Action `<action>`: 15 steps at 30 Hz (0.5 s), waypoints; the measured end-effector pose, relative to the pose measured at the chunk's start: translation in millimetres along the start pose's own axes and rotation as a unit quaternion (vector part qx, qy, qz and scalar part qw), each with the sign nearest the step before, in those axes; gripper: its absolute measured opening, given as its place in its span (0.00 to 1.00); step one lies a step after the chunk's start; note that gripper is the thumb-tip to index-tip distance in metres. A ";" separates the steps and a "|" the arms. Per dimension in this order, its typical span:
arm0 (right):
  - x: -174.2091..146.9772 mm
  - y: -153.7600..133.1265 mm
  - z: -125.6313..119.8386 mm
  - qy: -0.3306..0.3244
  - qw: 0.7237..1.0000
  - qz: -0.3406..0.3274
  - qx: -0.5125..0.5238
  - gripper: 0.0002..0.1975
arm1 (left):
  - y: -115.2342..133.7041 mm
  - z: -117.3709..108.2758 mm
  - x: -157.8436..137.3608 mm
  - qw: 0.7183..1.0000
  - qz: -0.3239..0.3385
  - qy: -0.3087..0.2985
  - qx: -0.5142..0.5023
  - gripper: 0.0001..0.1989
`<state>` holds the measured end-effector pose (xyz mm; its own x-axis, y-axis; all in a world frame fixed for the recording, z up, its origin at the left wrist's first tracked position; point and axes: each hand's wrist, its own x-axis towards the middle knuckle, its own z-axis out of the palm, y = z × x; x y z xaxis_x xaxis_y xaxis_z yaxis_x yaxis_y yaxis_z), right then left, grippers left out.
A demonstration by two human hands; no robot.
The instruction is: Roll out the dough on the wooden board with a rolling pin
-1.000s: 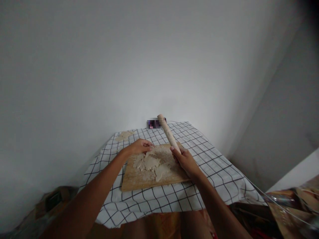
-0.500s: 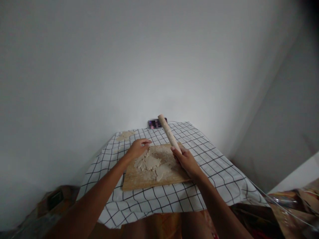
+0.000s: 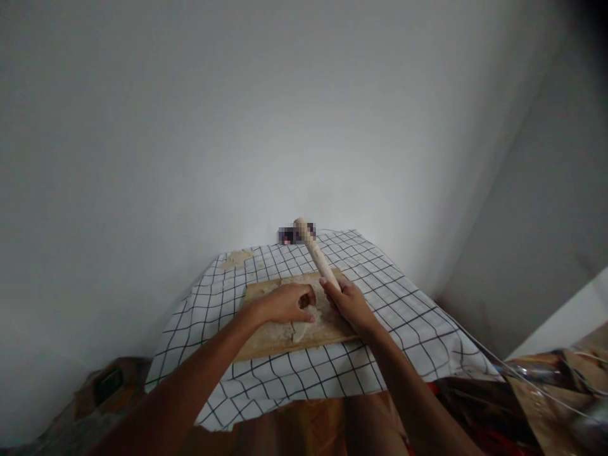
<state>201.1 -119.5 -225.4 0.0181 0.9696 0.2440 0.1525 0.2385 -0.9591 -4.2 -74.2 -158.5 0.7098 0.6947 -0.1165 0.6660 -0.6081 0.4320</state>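
Observation:
My right hand [image 3: 349, 301] grips the near end of a pale wooden rolling pin [image 3: 317, 254], which is raised and points up and away from me. My left hand [image 3: 291, 304] is over the middle of the wooden board [image 3: 266, 348], its fingers curved and a gap showing between thumb and fingertips. Under and beside it lies flattened pale dough [image 3: 299, 330], partly hidden by the hand. Whether the fingertips touch the dough is hard to see. Flour dusts the board.
A white tablecloth with black grid lines [image 3: 380, 285] covers the table. More flat dough [image 3: 237, 258] lies at its far left corner. A small dark blurred object [image 3: 286, 235] stands against the wall. Boxes [image 3: 111, 386] are on the floor at left, with clutter [image 3: 536, 373] at right.
My left hand has moved right and toward me, from the board's far left edge to over the dough. My right hand still holds the rolling pin up, nearly unmoved.

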 end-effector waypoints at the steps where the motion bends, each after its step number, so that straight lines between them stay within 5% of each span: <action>1: -0.1 -0.7 0.0 0.002 1.000 0.001 0.000 0.31 | -3.4 -2.5 2.2 0.999 -0.002 -0.010 -0.032 0.16; 6: -1.2 -5.3 -0.7 0.003 1.000 0.009 -0.005 0.30 | -20.3 -6.7 14.5 0.989 0.013 -0.029 -0.146 0.10; 15: -0.5 -3.5 -0.7 -0.001 1.000 0.001 0.005 0.28 | -45.4 24.1 50.2 0.971 -0.018 0.136 -0.194 0.11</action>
<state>201.3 -120.8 -222.0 0.0160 0.9703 0.2413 0.1416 0.2367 -0.9612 6.8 -21.0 -205.5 0.5655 0.8208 0.0802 0.5160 -0.4280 0.7420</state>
